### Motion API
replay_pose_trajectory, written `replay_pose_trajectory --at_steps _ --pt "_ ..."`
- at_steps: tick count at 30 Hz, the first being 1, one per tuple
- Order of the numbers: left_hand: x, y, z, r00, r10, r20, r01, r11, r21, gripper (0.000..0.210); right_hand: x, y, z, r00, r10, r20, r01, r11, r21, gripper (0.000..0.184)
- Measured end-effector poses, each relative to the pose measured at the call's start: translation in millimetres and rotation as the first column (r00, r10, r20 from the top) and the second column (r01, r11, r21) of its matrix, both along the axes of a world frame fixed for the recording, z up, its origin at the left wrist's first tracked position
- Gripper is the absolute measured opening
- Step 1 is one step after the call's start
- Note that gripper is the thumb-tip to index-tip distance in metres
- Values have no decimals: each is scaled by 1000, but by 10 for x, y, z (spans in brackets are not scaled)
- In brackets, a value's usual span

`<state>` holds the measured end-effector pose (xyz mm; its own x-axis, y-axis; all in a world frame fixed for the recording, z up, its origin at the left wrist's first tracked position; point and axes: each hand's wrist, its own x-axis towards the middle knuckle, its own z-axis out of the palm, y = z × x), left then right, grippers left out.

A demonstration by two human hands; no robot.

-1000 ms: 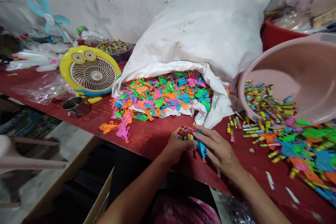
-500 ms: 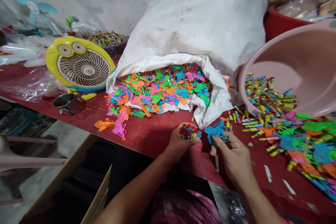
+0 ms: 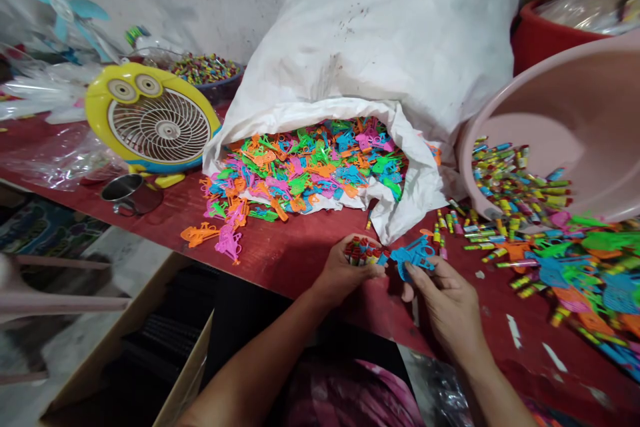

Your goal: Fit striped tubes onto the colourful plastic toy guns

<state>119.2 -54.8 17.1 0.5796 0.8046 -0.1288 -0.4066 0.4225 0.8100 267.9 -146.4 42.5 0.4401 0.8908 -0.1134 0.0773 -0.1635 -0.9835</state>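
My left hand [image 3: 336, 279] is closed around a bunch of small wrapped tubes [image 3: 361, 250], their red ends facing up. In my right hand [image 3: 453, 303], thumb and fingers pinch blue plastic toy pistols [image 3: 414, 255]; how many are stacked there I cannot tell. The left edge of the blue pieces is right beside a blue-wrapped tube at my left thumb, and whether they touch is unclear. Beyond both hands, many coloured toy pistols [image 3: 300, 170] spill from the mouth of a big white sack [image 3: 400, 47].
A tipped pink tub [image 3: 520, 90] at right spills wrapped tubes [image 3: 505, 177]. Tubes and toy pistols lie mixed in a pile [image 3: 595, 267] near it. To the left are a yellow fan [image 3: 95, 107] and a metal mug [image 3: 143, 197] on the red table [image 3: 280, 253].
The blue toy pistols in my right hand have tilted slightly and come a little nearer to the tubes. My left hand keeps its hold, almost unmoved.
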Motion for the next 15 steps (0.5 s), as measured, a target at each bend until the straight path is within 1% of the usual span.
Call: replay_pose_trajectory --at_steps 4,8,10,12,13,15 --pt "8 4 -35 1000 -28 10 28 1000 -5 48 6 -23 -46 1000 -8 18 8 1000 5 30" --pt "0 11 -39 997 -83 -6 83 996 22 47 -14 -27 -61 1000 -12 28 11 1000 27 31" --pt "-10 14 -37 994 -106 -26 107 993 46 46 -31 -13 -58 995 -21 101 17 999 42 32" --pt "-16 14 -41 994 -103 -39 105 992 73 46 -56 11 -68 983 -37 180 28 998 50 32" --pt "-14 11 -46 994 -96 -44 99 991 87 45 -71 24 -83 982 -42 187 33 998 51 32" --pt "4 -5 -55 995 -80 -57 86 990 112 43 -101 46 -128 993 -39 108 33 998 57 32"
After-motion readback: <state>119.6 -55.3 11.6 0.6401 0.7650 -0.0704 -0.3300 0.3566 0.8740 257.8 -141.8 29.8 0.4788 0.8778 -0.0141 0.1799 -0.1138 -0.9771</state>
